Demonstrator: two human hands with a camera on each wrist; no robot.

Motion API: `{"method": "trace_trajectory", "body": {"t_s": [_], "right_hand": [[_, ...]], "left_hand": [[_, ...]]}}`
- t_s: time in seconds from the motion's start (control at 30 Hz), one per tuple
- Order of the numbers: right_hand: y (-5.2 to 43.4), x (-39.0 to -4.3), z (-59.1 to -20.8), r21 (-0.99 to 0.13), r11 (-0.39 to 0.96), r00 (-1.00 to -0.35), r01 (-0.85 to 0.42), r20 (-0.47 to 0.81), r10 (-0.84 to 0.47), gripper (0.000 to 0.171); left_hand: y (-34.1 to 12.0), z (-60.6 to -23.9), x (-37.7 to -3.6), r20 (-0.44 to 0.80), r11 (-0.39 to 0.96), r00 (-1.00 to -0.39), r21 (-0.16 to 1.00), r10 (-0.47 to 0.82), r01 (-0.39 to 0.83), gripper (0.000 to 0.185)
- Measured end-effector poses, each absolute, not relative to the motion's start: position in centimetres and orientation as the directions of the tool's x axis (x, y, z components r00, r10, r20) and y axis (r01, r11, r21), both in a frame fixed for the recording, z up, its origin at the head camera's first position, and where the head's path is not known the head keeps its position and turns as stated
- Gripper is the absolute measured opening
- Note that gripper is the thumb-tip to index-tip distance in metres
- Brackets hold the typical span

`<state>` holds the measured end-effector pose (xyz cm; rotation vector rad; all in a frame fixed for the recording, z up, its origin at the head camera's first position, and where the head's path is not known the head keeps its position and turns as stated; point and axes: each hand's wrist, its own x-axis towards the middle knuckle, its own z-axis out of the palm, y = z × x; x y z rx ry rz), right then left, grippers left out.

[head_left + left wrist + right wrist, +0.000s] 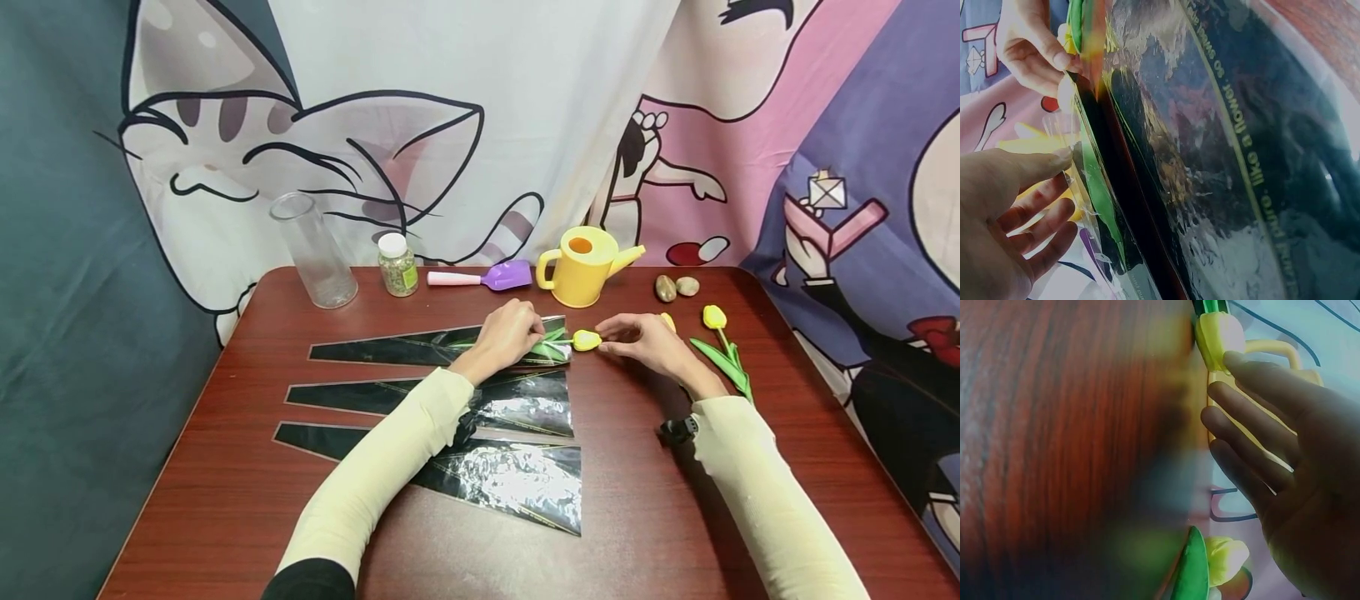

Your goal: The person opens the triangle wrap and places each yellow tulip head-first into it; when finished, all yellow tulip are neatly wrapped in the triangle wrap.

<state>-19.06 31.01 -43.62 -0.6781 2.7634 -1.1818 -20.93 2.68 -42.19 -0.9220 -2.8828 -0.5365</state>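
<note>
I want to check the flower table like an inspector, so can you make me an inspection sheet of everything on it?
Surface: dark red wooden table, dry.
Job's things: three black-edged cellophane sleeves; top sleeve holds a yellow tulip, bloom sticking out.
Clutter: glass vase, small jar, purple scoop, yellow watering can, two stones, spare tulip.
Grippers: left hand holds the sleeve's mouth; right hand pinches the bloom.
Cables: nothing seen.
Surroundings: cartoon cat curtain behind.
</note>
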Motion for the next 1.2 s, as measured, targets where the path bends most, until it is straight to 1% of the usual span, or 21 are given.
{"method": "trace_trajectory", "body": {"t_s": [0.17,0.47,0.6,0.7,0.87,1.03,1.2], "right_hand": [[31.0,-19.1,-43.8,-0.689,0.623,-0.902,-0.371,0.107,-0.419,0.019],[30.2,-19.2,-43.9,-0.679,0.641,-0.916,-0.358,0.123,-0.381,0.016],[29.2,-19.1,-44.1,-0.715,0.615,-0.924,-0.332,0.117,-0.363,0.013],[27.9,-18.5,-43.1,-0.759,0.576,-0.928,-0.304,0.101,-0.358,0.013],[26.1,-17.6,-41.3,-0.797,0.519,-0.916,-0.309,0.102,-0.389,0.015],[25.6,-17.7,-41.4,-0.805,0.497,-0.904,-0.324,0.109,-0.414,0.015],[26.1,-18.5,-43.0,-0.810,0.491,-0.909,-0.320,0.116,-0.401,0.015]], "left_hand": [[2.7,-42.2,-20.9,0.168,0.760,-0.815,0.298,0.554,0.578,0.007],[2.8,-41.9,-20.8,0.165,0.759,-0.818,0.309,0.550,0.573,0.007],[2.9,-41.6,-20.7,0.170,0.760,-0.819,0.308,0.548,0.572,0.006],[3.1,-41.4,-20.6,0.171,0.762,-0.819,0.304,0.547,0.572,0.006],[3.2,-41.4,-20.7,0.168,0.764,-0.822,0.306,0.543,0.568,0.007],[3.1,-41.4,-20.6,0.165,0.770,-0.824,0.294,0.542,0.566,0.006],[3.1,-41.5,-20.6,0.169,0.770,-0.824,0.295,0.540,0.565,0.006]]}}
